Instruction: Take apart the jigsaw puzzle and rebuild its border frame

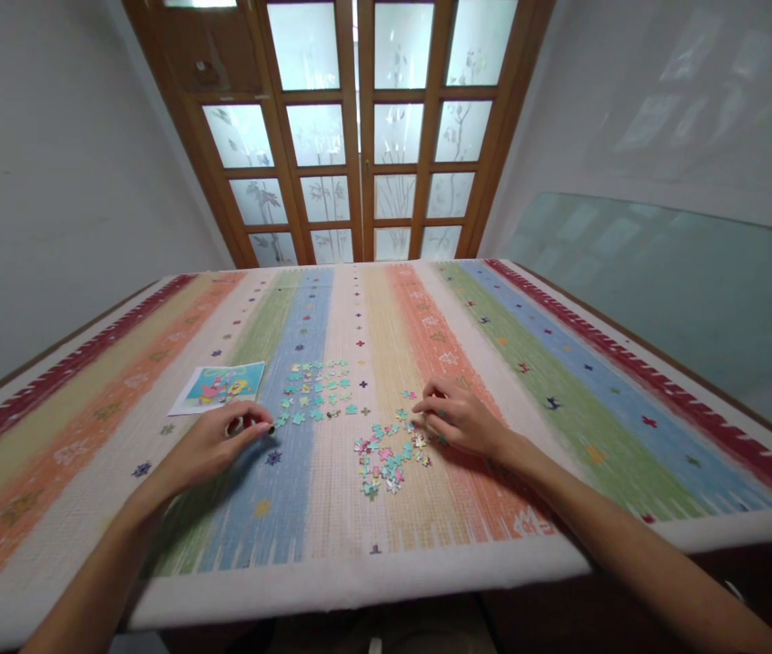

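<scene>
My left hand (219, 445) is closed in a pinch. A small dark-edged puzzle piece (272, 430) shows at its fingertips, just left of the rows of turquoise puzzle pieces (318, 389). My right hand (460, 418) hangs low over the right edge of a loose pile of mixed puzzle pieces (386, 454), its fingers bent and apart. Pink, yellow and turquoise pieces lie under and beside its fingertips; whether it touches them I cannot tell. A picture card (222, 386) with colourful cartoon figures lies beyond my left hand.
A striped cloth (351, 318) covers the wide table, with its white hem (359, 586) along the near edge. Wooden doors (364, 136) with frosted panes stand behind the table. A greenish glass panel (665, 300) leans by the right wall.
</scene>
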`<state>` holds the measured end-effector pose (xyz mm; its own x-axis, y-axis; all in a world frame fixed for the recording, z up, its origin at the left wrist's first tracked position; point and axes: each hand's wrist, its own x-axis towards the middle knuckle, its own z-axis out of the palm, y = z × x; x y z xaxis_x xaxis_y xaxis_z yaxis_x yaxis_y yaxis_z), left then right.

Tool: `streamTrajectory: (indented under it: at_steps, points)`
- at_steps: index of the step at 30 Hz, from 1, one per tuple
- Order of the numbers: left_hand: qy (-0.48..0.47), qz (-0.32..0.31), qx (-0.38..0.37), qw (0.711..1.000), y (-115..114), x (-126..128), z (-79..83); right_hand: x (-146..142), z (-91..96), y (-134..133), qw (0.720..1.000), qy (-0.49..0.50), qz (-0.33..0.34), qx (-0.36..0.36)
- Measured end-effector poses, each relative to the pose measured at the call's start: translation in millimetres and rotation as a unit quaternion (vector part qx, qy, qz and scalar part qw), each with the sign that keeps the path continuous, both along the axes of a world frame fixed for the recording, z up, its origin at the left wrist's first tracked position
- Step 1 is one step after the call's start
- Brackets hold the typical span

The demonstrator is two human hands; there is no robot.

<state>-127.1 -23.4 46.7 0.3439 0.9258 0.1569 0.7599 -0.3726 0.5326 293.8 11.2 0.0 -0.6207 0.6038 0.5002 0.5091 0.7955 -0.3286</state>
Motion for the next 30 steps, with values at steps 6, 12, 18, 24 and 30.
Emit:
streamTrajectory:
  at_steps: [6, 12, 18, 24, 30]
  points:
    - [0.018, 0.004, 0.002, 1.000, -1.2, -0.3, -22.4, 9.1, -0.5, 8.9, 1.000, 0.000, -0.018, 0.003]
    - [0.030, 0.004, 0.040, 0.999, 1.0, 3.0, -26.2, 21.0, -4.0, 18.8, 0.999, -0.009, -0.049, 0.000]
    - [0.044, 0.002, 0.094, 0.995, -2.2, 6.9, -20.0, 24.9, -14.1, 21.0, 0.997, -0.067, -0.011, -0.042]
    - [0.038, -0.004, 0.125, 0.991, -6.1, 18.1, -20.4, 19.5, -21.5, 16.0, 0.990, -0.096, 0.017, -0.103]
    - [0.021, -0.114, 0.135, 0.984, -34.1, 73.2, -33.1, 11.1, -19.3, 5.4, 0.982, -0.118, 0.050, -0.140]
